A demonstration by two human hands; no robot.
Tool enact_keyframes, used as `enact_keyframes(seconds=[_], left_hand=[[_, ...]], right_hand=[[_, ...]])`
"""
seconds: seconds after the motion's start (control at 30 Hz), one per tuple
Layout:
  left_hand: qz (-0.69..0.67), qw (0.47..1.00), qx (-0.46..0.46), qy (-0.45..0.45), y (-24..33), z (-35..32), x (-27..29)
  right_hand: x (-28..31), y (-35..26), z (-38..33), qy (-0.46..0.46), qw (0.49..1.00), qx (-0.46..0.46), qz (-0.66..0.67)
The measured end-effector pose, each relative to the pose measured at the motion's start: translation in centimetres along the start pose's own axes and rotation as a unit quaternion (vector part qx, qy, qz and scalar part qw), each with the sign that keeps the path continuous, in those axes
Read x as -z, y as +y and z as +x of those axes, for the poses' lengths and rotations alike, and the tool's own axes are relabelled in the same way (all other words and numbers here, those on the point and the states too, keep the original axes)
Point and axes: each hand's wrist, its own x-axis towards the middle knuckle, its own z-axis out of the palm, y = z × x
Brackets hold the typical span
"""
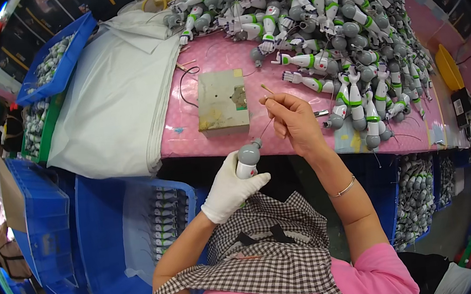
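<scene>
My left hand [230, 191], in a white glove, is closed round a toy robot arm [249, 156], white with a grey ball at its upper end. A thin wire [267, 127] rises from the ball end toward my right hand. My bare right hand [296, 121] is closed in a pinch, thumb and forefinger together. By its fingertips shows a thin swab-like stick [267, 89] with a yellowish tip; it appears to be in the grip. A grey metal box [222, 105] with a cut-out on its right side stands on the pink-covered table [179, 136], beyond my hands.
A large heap of similar toy arms [314, 19] covers the table's far right. White sheeting [119, 96] lies at left. Below the edge, a blue bin [103, 237] holds rows of arms; another blue bin [387, 211] stands right. A small black-and-silver tool [321, 113] lies near my right hand.
</scene>
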Motion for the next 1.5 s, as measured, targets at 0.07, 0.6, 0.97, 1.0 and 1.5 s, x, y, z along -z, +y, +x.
enact_keyframes(seconds=[0.07, 0.6, 0.97, 1.0, 1.5], left_hand=[[0.214, 0.965, -0.093, 0.117, -0.8, 0.7, 0.0], [-0.170, 0.984, -0.050, 0.027, 3.5, 2.8, 3.1], [-0.181, 0.980, -0.073, 0.029, 2.8, 3.8, 3.6], [-0.192, 0.978, -0.084, 0.024, 2.7, 3.9, 3.6], [-0.122, 0.962, -0.099, 0.223, 2.9, -2.0, 7.5]], right_hand=[[-0.3, 0.1, 0.9, 0.027, 0.997, 0.003, -0.077], [-1.2, -3.3, 4.8, -0.068, 0.836, 0.111, -0.532], [-1.5, -3.5, 5.9, -0.077, 0.835, 0.062, -0.541], [-1.4, -3.4, 6.2, -0.083, 0.848, 0.044, -0.522], [2.5, -8.0, 8.5, 0.076, 0.901, 0.135, -0.405]])
